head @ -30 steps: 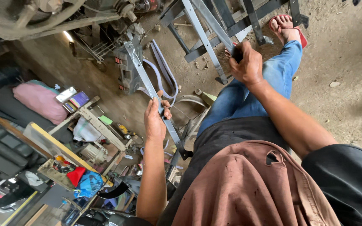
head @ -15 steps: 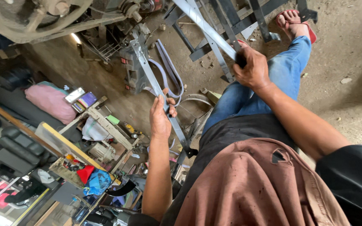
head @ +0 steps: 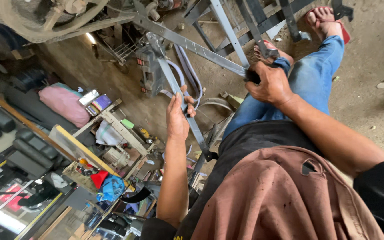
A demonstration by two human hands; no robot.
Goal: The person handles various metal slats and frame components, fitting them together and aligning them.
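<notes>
Nearest: brown stained cloth [head: 281, 195] over the person's lap, black shirt above it.

Left hand [head: 177, 116]: fingers wrapped shut around a flat grey metal bar [head: 187, 118], gripping mid-length. The bar runs diagonally from a black end piece [head: 210, 156] near the lap up to a dark boxy machine [head: 150, 73] on the floor.

Right hand [head: 270, 82]: fingers closed on the dark grip end of a long flat lever bar [head: 192, 44], which slants up-left from the hand to the machine head. The two bars meet at the machine, forming a V toward the person.

Left of the left arm: open wooden tool tray [head: 112, 146] with mixed small parts, red and blue cloth [head: 107, 184] beside it, pink cushion [head: 65, 104] further back.

Beyond the right hand: blue jeans leg [head: 307, 84], feet in red sandals [head: 330, 20] on the dirt floor [head: 374, 66].

Far: grey steel frame [head: 254, 22] lying on the floor by the feet, large wheel rim [head: 45, 22] at top left.
</notes>
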